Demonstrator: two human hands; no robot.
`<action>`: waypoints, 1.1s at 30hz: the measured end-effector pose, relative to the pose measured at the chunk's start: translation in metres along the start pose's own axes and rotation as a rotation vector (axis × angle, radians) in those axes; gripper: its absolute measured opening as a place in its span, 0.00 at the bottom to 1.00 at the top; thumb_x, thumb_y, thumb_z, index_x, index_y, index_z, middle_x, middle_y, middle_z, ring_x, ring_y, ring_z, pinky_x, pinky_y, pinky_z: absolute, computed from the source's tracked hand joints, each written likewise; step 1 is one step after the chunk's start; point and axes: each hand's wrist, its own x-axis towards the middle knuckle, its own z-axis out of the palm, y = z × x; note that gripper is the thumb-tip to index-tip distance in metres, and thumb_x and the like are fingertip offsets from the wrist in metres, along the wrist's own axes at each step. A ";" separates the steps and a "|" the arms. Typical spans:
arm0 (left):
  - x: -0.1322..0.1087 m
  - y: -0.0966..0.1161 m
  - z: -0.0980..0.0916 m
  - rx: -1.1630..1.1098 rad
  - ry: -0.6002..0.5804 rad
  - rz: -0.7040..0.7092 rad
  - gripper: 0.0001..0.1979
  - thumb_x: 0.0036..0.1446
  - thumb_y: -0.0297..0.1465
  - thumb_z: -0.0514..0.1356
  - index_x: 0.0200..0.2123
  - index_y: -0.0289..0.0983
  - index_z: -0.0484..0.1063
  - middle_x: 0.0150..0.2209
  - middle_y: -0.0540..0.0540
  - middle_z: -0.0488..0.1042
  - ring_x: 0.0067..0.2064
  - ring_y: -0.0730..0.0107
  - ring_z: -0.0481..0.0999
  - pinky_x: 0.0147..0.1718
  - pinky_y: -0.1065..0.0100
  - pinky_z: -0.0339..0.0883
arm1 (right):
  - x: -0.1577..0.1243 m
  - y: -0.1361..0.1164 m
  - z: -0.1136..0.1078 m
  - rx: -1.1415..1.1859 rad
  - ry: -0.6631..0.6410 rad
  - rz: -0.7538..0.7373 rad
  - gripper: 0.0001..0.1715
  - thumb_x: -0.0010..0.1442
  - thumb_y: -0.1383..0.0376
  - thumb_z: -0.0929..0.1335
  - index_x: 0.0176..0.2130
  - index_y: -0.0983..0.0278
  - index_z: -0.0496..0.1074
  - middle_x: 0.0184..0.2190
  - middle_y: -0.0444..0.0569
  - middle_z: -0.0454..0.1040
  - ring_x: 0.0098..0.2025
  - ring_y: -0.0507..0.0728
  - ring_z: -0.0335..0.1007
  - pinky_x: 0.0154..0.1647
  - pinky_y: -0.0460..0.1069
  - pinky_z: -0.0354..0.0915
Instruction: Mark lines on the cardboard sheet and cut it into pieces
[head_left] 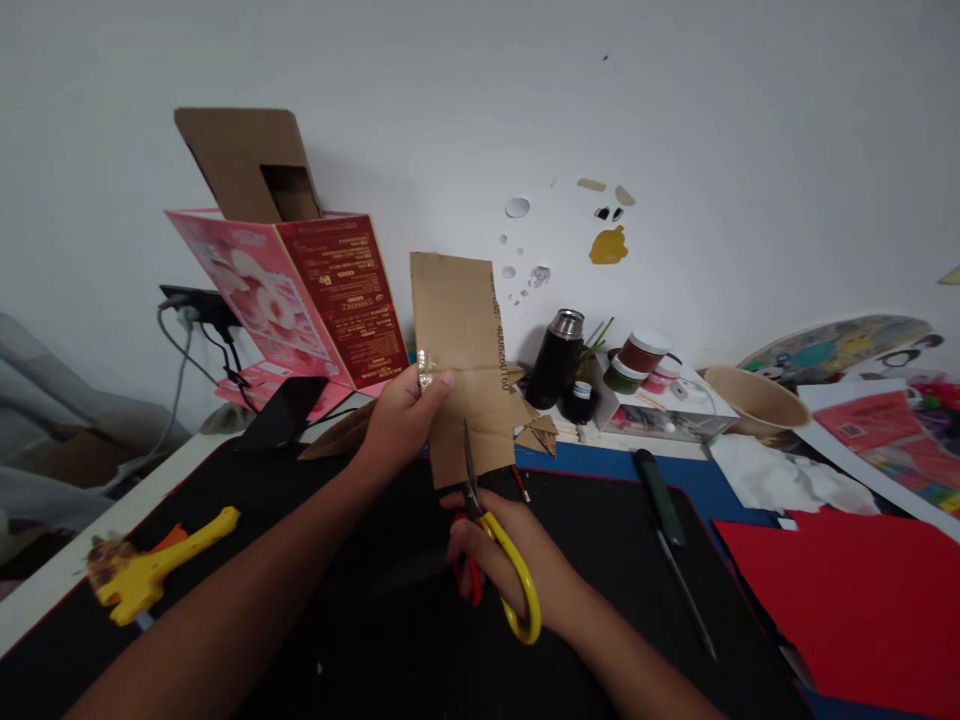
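The cardboard (466, 345) is matt, the scissors' blades (469, 460) metal, the handles (532, 592) probably plastic.

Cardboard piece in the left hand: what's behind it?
Behind the cardboard piece, the wall shows above and cardboard scraps peek past its right edge; whatever it directly covers is hidden.

A craft desk (67, 562), with scissors (474, 508), cardboard (459, 325), lidded jars (642, 354) and red sheet (855, 605)
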 end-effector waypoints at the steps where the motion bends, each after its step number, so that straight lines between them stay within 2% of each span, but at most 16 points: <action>1: 0.000 0.000 0.000 -0.007 -0.001 -0.005 0.16 0.63 0.48 0.59 0.35 0.40 0.72 0.35 0.48 0.79 0.38 0.60 0.77 0.39 0.63 0.71 | 0.000 0.000 0.000 -0.002 0.011 0.013 0.35 0.69 0.41 0.69 0.60 0.63 0.72 0.31 0.44 0.77 0.23 0.53 0.75 0.24 0.47 0.68; 9: -0.002 -0.001 0.000 0.088 0.031 0.046 0.16 0.64 0.47 0.59 0.38 0.40 0.75 0.37 0.47 0.81 0.39 0.59 0.78 0.39 0.63 0.71 | 0.000 -0.001 0.003 -0.081 0.069 0.019 0.29 0.70 0.45 0.69 0.59 0.62 0.73 0.27 0.42 0.75 0.22 0.53 0.75 0.23 0.46 0.67; 17: -0.003 0.000 0.001 0.060 0.015 0.052 0.17 0.64 0.47 0.58 0.39 0.40 0.75 0.38 0.47 0.82 0.42 0.58 0.79 0.42 0.62 0.72 | -0.001 0.000 0.004 -0.127 0.077 0.026 0.29 0.71 0.45 0.69 0.59 0.62 0.73 0.23 0.40 0.74 0.20 0.54 0.74 0.22 0.46 0.67; 24: -0.003 -0.004 0.003 0.041 0.023 0.017 0.18 0.64 0.48 0.58 0.37 0.39 0.74 0.39 0.45 0.82 0.41 0.58 0.78 0.41 0.62 0.71 | 0.000 -0.005 0.006 -0.142 0.091 0.015 0.20 0.73 0.48 0.67 0.47 0.62 0.74 0.20 0.38 0.70 0.17 0.52 0.70 0.19 0.44 0.64; 27: -0.002 -0.006 0.003 0.040 0.033 0.019 0.17 0.64 0.47 0.58 0.38 0.40 0.75 0.38 0.46 0.82 0.40 0.59 0.78 0.41 0.62 0.71 | 0.000 -0.010 0.006 -0.164 0.093 0.024 0.20 0.72 0.48 0.67 0.43 0.62 0.72 0.18 0.37 0.69 0.16 0.51 0.68 0.17 0.43 0.62; 33: 0.000 -0.011 0.005 0.012 0.045 0.002 0.17 0.62 0.48 0.60 0.36 0.40 0.74 0.36 0.47 0.81 0.40 0.58 0.78 0.42 0.61 0.72 | 0.000 -0.009 0.004 -0.238 0.140 0.071 0.21 0.72 0.47 0.67 0.41 0.61 0.71 0.17 0.37 0.68 0.15 0.50 0.66 0.14 0.42 0.58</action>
